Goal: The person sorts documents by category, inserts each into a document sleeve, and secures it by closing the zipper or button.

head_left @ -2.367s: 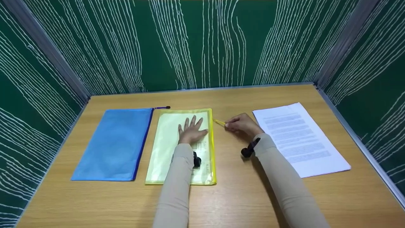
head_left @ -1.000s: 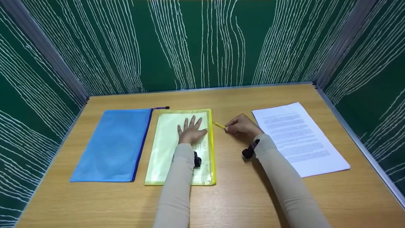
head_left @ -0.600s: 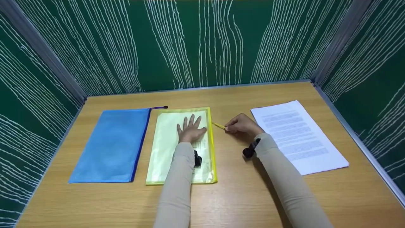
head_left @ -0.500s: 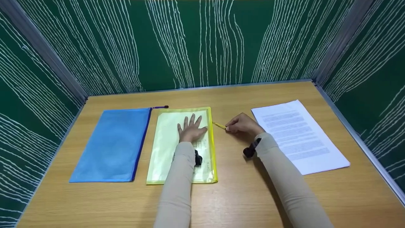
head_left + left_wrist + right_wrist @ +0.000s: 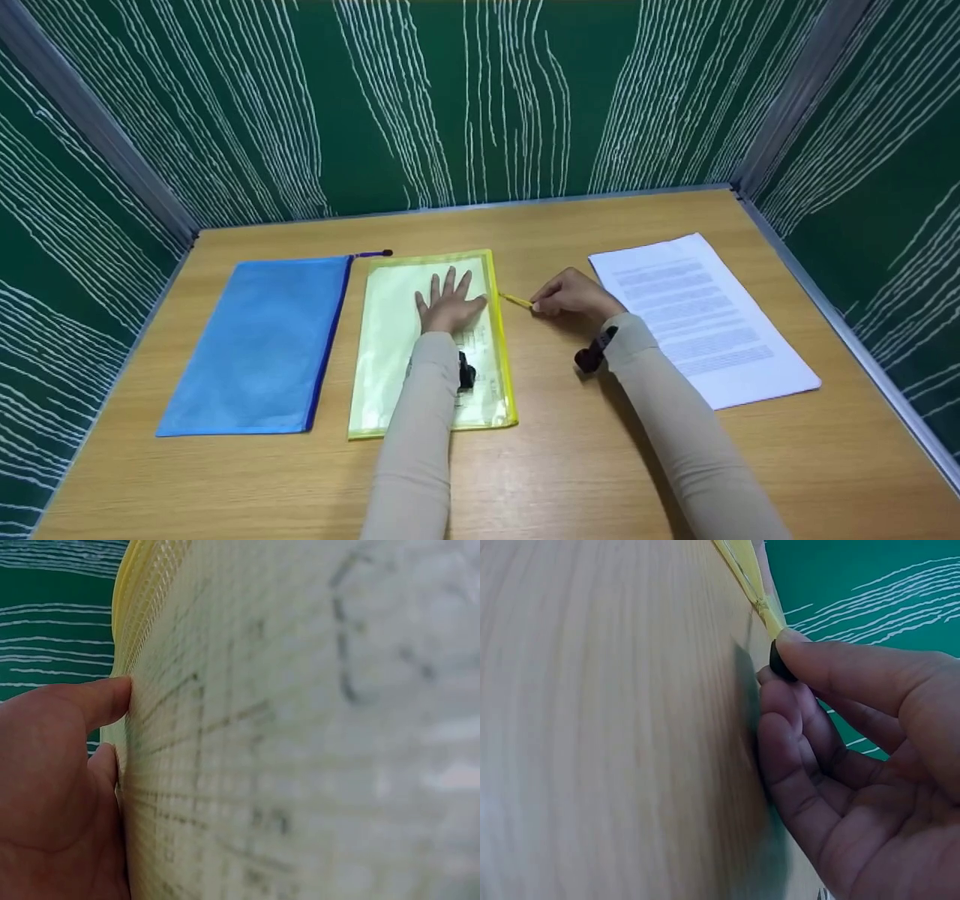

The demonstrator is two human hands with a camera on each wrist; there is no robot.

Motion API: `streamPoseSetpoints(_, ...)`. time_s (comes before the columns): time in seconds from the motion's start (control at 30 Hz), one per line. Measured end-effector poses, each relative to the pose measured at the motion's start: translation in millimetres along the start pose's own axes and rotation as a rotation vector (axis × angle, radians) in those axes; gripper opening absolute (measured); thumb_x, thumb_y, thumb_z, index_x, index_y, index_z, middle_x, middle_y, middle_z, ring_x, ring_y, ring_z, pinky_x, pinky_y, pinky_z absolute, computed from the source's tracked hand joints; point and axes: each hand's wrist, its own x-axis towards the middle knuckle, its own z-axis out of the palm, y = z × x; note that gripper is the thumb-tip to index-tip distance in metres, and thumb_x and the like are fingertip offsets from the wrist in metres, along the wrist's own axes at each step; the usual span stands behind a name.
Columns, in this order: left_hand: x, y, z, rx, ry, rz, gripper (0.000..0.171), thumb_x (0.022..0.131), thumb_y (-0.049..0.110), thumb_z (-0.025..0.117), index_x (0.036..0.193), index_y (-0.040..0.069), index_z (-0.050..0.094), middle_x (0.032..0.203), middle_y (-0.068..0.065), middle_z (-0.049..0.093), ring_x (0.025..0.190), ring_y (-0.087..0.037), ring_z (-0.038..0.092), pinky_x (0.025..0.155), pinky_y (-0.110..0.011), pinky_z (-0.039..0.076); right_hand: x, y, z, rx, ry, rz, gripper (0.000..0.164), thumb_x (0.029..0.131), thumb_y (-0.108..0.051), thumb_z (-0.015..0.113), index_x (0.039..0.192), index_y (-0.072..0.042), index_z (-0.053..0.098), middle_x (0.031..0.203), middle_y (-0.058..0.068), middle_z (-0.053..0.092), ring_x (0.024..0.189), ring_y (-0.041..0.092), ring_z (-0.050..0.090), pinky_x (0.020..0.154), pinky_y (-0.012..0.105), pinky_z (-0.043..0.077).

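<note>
A yellow mesh zipper folder (image 5: 390, 360) lies in the middle of the table in the head view, with gridded printed sheets showing through. My left hand (image 5: 450, 309) presses on its upper part, fingers spread; the left wrist view shows the thumb (image 5: 105, 699) against the mesh. My right hand (image 5: 574, 292) is just right of the folder's right edge. Thumb and fingers pinch the black end (image 5: 782, 662) of the yellow zipper pull (image 5: 514, 300), which stretches from the zipped edge. The zipper slider itself is too small to make out.
On the left lies a blue zipper folder (image 5: 255, 345), its dark pull (image 5: 373, 253) pointing right. A stack of printed paper (image 5: 690, 315) sits right, partly under the right forearm. Green panels (image 5: 375, 180) with white lines enclose the wooden table (image 5: 540, 480).
The right hand and the yellow zipper pull have slid slightly toward me along the folder's right edge. The left hand stays pressed on the folder. The head view has shifted a little.
</note>
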Motion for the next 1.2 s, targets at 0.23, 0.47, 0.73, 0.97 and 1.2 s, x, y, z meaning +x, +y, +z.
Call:
streamPoseSetpoints(0.23, -2.5, 1.6, -0.4, -0.012, 0.023, -0.023, 0.067, 0.097, 0.055, 0.038, 0.155, 0.032, 0.013, 0.163, 0.003, -0.003, 0.149, -0.028, -0.012, 0.115, -0.058, -0.013, -4, -1, 0, -0.015, -0.017, -0.038, 0.018, 0.083, -0.016, 0.073, 0.099, -0.01, 0.078, 0.087, 0.004, 0.071, 0.072, 0.015, 0.056, 0.064, 0.024, 0.049)
streamPoseSetpoints(0.47, -4.0, 4.2, -0.3, -0.028, 0.041, -0.037, 0.066, 0.097, 0.054, 0.038, 0.155, 0.032, 0.015, 0.163, 0.004, -0.002, 0.149, -0.027, -0.012, 0.115, -0.058, -0.013, -6, -2, 0, -0.032, -0.019, -0.03, 0.019, 0.082, -0.017, 0.075, 0.099, -0.009, 0.077, 0.084, 0.002, 0.071, 0.067, 0.012, 0.055, 0.061, 0.023, 0.047)
streamPoseSetpoints(0.73, -4.2, 4.7, 1.2, -0.024, 0.046, -0.044, 0.065, 0.097, 0.053, 0.037, 0.155, 0.032, 0.015, 0.163, 0.004, -0.002, 0.149, -0.027, -0.012, 0.115, -0.058, -0.013, -9, -3, 0, -0.051, -0.03, -0.019, 0.019, 0.082, -0.018, 0.075, 0.099, -0.01, 0.078, 0.082, 0.002, 0.07, 0.068, 0.013, 0.055, 0.062, 0.024, 0.047)
streamPoseSetpoints(0.97, -2.7, 4.1, 1.2, -0.035, 0.056, -0.065, 0.066, 0.097, 0.054, 0.036, 0.155, 0.032, 0.014, 0.163, 0.003, -0.003, 0.149, -0.029, -0.013, 0.115, -0.059, -0.013, -12, 2, 0, -0.056, -0.043, -0.025, 0.019, 0.083, -0.02, 0.074, 0.099, -0.011, 0.078, 0.079, 0.001, 0.07, 0.067, 0.013, 0.055, 0.062, 0.024, 0.047)
streamPoseSetpoints(1.2, -1.0, 4.5, 3.7, -0.033, 0.062, -0.057, 0.066, 0.097, 0.055, 0.036, 0.155, 0.032, 0.014, 0.163, 0.004, -0.003, 0.149, -0.028, -0.013, 0.115, -0.059, -0.014, -14, 2, 0, -0.063, -0.047, -0.022, 0.018, 0.082, -0.021, 0.075, 0.098, -0.014, 0.078, 0.082, 0.001, 0.071, 0.068, 0.014, 0.056, 0.062, 0.025, 0.047)
